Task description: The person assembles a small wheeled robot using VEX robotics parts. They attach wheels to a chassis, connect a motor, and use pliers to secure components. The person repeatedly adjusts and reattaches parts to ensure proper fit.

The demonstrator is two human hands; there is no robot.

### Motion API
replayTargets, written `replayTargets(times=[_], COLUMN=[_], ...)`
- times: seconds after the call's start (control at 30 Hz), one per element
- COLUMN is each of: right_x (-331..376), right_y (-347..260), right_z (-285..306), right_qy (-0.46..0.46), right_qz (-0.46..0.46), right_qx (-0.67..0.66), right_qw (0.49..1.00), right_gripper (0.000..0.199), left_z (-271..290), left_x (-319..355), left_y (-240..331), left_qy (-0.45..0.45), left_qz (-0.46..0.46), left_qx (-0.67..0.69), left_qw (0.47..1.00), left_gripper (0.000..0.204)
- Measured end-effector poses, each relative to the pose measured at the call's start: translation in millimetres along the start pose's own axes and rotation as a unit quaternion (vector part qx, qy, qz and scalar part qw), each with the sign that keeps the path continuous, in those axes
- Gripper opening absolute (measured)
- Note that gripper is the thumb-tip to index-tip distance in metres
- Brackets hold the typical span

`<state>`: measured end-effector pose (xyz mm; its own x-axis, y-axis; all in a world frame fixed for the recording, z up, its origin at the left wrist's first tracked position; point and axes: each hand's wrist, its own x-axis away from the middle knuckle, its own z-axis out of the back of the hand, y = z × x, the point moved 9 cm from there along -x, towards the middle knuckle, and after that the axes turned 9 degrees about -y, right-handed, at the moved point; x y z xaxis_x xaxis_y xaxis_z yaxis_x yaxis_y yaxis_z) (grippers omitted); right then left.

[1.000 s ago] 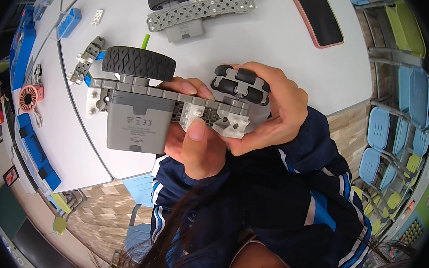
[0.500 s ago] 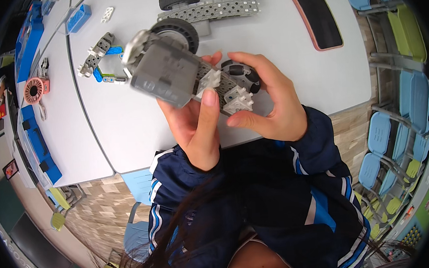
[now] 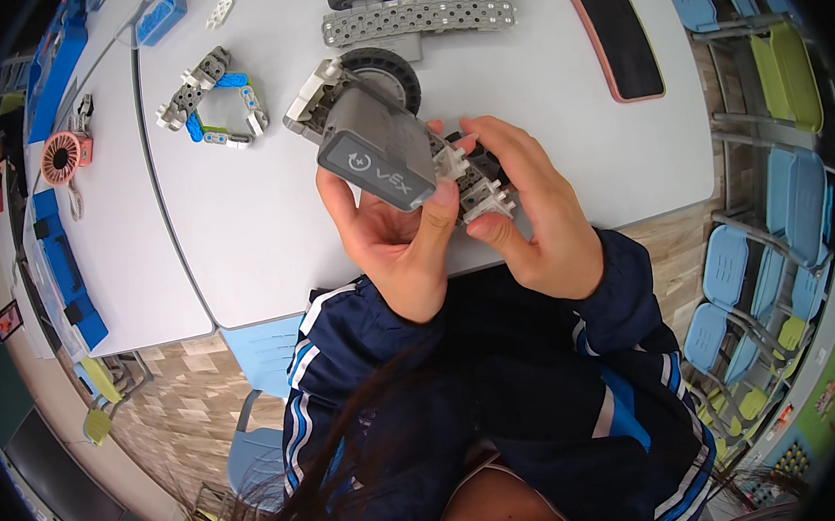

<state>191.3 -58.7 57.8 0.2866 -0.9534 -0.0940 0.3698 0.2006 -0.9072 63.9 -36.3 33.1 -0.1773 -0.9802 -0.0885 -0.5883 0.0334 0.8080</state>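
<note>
Between both hands, above the table's near edge, is a wheeled beam assembly from a plastic building kit. It carries a grey motor box (image 3: pixel 376 152), a black-tyred wheel (image 3: pixel 393 76) at its far end and white connector pieces (image 3: pixel 487 199) at its near right end. My left hand (image 3: pixel 396 252) is closed round the middle, thumb on top by the motor box and fingers underneath. My right hand (image 3: pixel 549 227) grips the near right end between thumb and fingers. The fingers partly hide a second, dark wheel there.
Beyond my hands lies a similar grey beam (image 3: pixel 420 18) with two wheels. Left of it sits a ring of linked pieces (image 3: pixel 218 100). A phone (image 3: pixel 615 34) is at the right, a pink fan (image 3: pixel 64 157) and blue trays (image 3: pixel 70 270) at the left. Stacked chairs (image 3: pixel 791 196) stand beyond the table's right edge.
The assembly has shifted right and turned, so the motor box's near side now faces me. Both hands stay on it; the right fingers have closed in over the dark wheel.
</note>
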Motion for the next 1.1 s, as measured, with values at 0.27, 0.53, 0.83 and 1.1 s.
replayTargets(times=[0.27, 0.53, 0.83, 1.1], right_x=[-25.6, -30.4, -35.8, -37.0], right_y=[5.0, 41.0, 28.5, 26.0], right_z=[5.5, -5.7, -9.5, -5.3], right_qy=[-0.105, -0.14, -0.089, -0.065], right_qz=[-0.071, -0.223, -0.192, -0.172], right_qx=[0.072, -0.082, -0.19, -0.101], right_qw=[0.989, 0.961, 0.959, 0.978], right_gripper=[0.037, 0.021, 0.005, 0.009], left_z=[11.4, 18.0, 18.4, 18.8], left_x=[-4.3, -6.4, -5.8, -6.1], left_y=[-9.1, -24.6, -23.7, -23.1], left_qy=[0.116, 0.111, 0.109, 0.124], left_qz=[0.029, 0.035, 0.019, 0.01], left_qx=[0.019, 0.041, 0.041, 0.038], left_qw=[0.993, 0.992, 0.993, 0.992], left_gripper=[0.083, 0.077, 0.078, 0.077])
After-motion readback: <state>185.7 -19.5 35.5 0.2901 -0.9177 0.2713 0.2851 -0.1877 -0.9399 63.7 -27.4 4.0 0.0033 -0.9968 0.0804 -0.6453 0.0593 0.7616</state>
